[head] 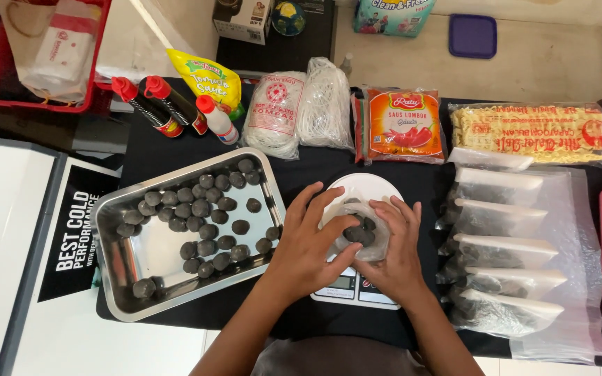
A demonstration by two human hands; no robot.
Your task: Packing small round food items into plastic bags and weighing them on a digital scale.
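Both hands cup a clear plastic bag of dark round balls (361, 233) on a white digital kitchen scale (361, 189): the left hand (308, 244) at its left side, the right hand (397, 247) at its right. A shiny steel tray (128, 261) holding more dark balls lies left, filled clear bags (503, 254) right, on the black-covered table (301, 170).

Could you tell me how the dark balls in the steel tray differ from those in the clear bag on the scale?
The dark round balls in the shiny steel tray lie loose, uncovered and many; the dark balls in the clear plastic bag on the white kitchen scale are few, bunched and wrapped, with the left hand and right hand around them. Both look alike.
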